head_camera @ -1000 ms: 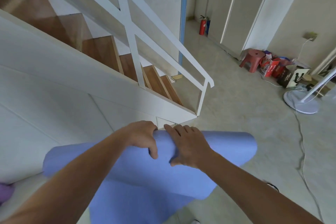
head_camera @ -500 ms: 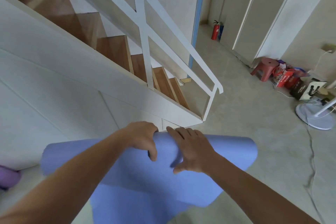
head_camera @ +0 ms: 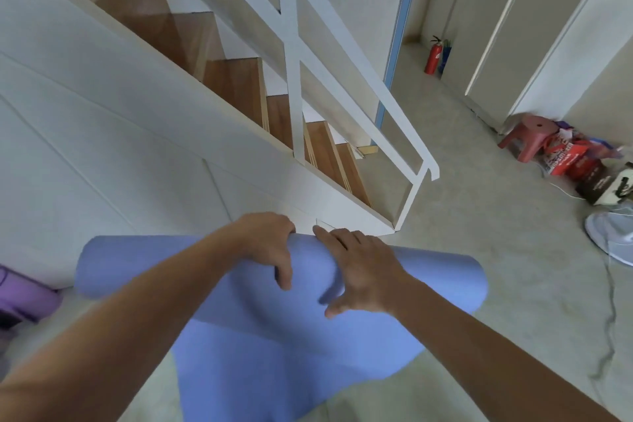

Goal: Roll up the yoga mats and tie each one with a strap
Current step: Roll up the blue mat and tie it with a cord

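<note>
Two mats — blue mat (head_camera: 435, 274) at six o'clock, purple mat (head_camera: 24, 298) at nine; one stool (head_camera: 529, 134) at two; one extinguisher (head_camera: 432, 56).

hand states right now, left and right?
Left hand: closed, gripping the blue yoga mat.
Right hand: open, pressing flat on the mat.

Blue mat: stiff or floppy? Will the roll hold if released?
Blue mat: probably floppy, free end drapes in a curve. Likely to loosen if released: left hand grips it, right hand presses it, no strap visible. Round, so may roll.
</note>
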Motion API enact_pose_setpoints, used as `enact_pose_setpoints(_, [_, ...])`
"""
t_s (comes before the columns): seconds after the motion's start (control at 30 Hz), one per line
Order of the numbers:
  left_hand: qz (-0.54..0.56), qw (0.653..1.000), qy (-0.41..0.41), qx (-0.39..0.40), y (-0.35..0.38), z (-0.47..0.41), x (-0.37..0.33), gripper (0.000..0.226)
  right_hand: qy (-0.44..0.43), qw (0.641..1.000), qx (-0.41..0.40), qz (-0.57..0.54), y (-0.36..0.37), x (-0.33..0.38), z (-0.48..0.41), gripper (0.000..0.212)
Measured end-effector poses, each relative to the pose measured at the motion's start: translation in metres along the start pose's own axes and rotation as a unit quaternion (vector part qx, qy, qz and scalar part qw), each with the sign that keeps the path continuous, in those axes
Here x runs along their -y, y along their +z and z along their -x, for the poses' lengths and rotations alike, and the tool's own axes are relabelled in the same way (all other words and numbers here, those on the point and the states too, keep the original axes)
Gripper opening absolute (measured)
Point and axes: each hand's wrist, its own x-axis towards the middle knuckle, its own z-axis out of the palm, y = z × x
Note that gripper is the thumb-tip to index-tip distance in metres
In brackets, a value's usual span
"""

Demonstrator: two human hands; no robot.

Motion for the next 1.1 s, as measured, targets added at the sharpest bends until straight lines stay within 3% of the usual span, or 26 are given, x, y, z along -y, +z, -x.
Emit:
enact_pose_setpoints(0.07, [0.106,0.991,-0.017,0.083,-0.004,0.0,0.006,0.056,-0.006,0.998,-0.043,0.035,0.009,0.004,-0.002,0.11])
enact_pose_setpoints(0.13, [0.109,0.988,-0.01,0.105,-0.002,0.004,0.005,0.062,-0.016,0.999,-0.032,0.006,0.004,0.0,-0.01,0.086])
enact_pose_setpoints(0.27, [-0.147,0.987,0.062,-0.017,0.02,0.005,-0.007,0.088,0.019,0.982,0.103,-0.157,-0.017,-0.012,-0.021,0.052])
enact_pose_setpoints(0.33, [-0.212,0.969,0.086,-0.095,0.032,0.003,-0.013,0.082,0.035,0.964,0.142,-0.221,-0.02,-0.018,-0.023,0.043])
enact_pose_setpoints(0.4, [-0.202,0.97,0.074,-0.116,0.03,0.001,-0.015,0.066,0.028,0.966,0.133,-0.219,-0.017,-0.018,-0.018,0.051])
enact_pose_setpoints(0.5, [-0.049,0.998,0.004,-0.038,0.013,-0.004,-0.003,0.059,-0.027,0.999,-0.009,-0.03,0.009,-0.01,-0.01,0.12])
enact_pose_setpoints(0.53, [0.025,1.0,-0.016,0.01,0.008,-0.006,0.003,0.059,-0.045,0.995,-0.08,0.028,0.023,-0.007,-0.007,0.13])
enact_pose_setpoints(0.6, [0.123,0.987,-0.027,0.097,0.004,-0.007,0.011,0.061,-0.068,0.98,-0.175,0.073,0.037,-0.001,-0.008,0.127])
enact_pose_setpoints(0.67, [0.154,0.978,-0.025,0.139,0.004,-0.004,0.015,0.067,-0.078,0.986,-0.142,0.046,0.031,0.001,-0.015,0.106])
enact_pose_setpoints(0.73, [0.113,0.986,-0.006,0.125,0.009,0.002,0.012,0.076,-0.058,0.998,-0.017,-0.024,0.01,-0.001,-0.022,0.083])
enact_pose_setpoints(0.8, [-0.062,0.997,0.034,0.044,0.019,0.007,0.003,0.083,-0.014,0.986,0.104,-0.131,-0.006,-0.006,-0.028,0.064])
enact_pose_setpoints(0.87, [-0.214,0.972,0.072,-0.067,0.034,0.009,-0.009,0.079,0.011,0.958,0.172,-0.23,-0.013,-0.01,-0.031,0.057])
enact_pose_setpoints(0.9, [-0.227,0.966,0.076,-0.098,0.038,0.007,-0.011,0.073,0.01,0.952,0.179,-0.248,-0.013,-0.01,-0.03,0.061])
enact_pose_setpoints(0.97, [-0.178,0.978,0.048,-0.093,0.034,0.002,-0.004,0.063,0.001,0.966,0.152,-0.208,-0.009,-0.008,-0.023,0.093])
enact_pose_setpoints(1.03, [-0.054,0.998,-0.008,-0.018,0.023,-0.002,0.013,0.061,-0.03,0.995,0.063,-0.066,0.006,-0.001,-0.015,0.124])
enact_pose_setpoints(1.1, [0.084,0.992,-0.027,0.086,0.015,-0.005,0.028,0.06,-0.067,0.997,-0.023,0.026,0.026,0.008,-0.011,0.129])
